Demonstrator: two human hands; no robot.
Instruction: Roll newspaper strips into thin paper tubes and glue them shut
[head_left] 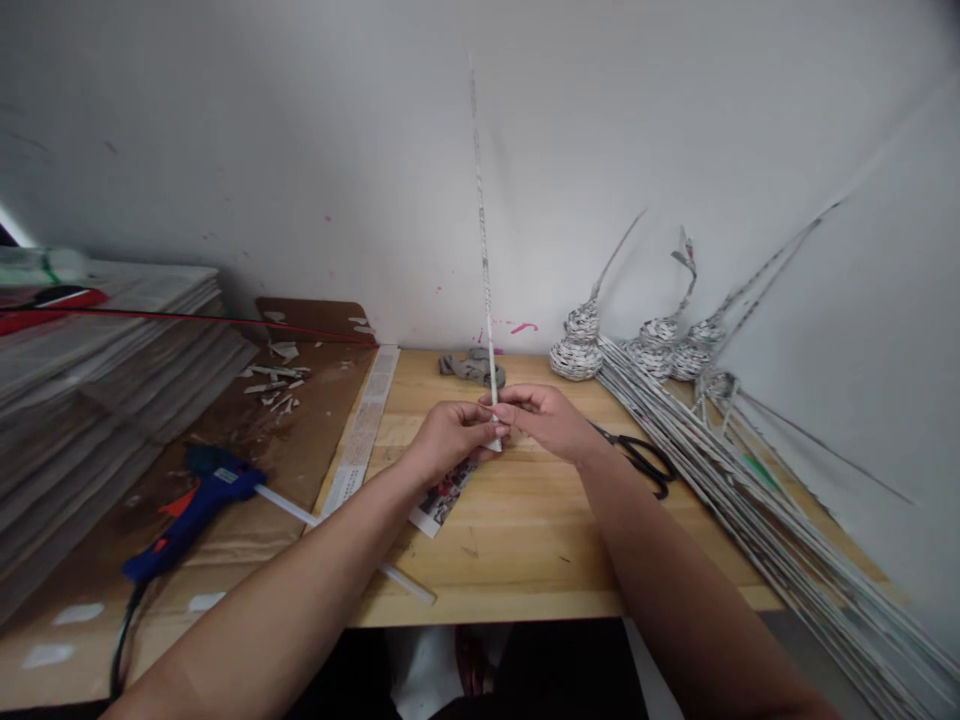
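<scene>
A long thin rolled newspaper tube (484, 240) stands nearly upright over the middle of the table, its lower end between my hands. My left hand (454, 438) pinches it close to the bottom end. The fingers of my right hand (541, 418) close on the same tube slightly higher up. Under and beside my left hand lies a printed paper strip (436, 510), partly covered by the hand. A grey crumpled cloth-like piece (469, 368) rests behind the hands. Black-handled scissors (646, 462) lie to the right of my right forearm, which hides part of them.
A blue glue gun (199, 505) with a glue stick lies on cardboard at left, beside stacked newspapers (90, 400). A bundle of paper tubes (720, 500) runs along the right. Several woven paper gourd shapes (575, 345) stand by the wall. Paper scraps (277, 385) lie back left.
</scene>
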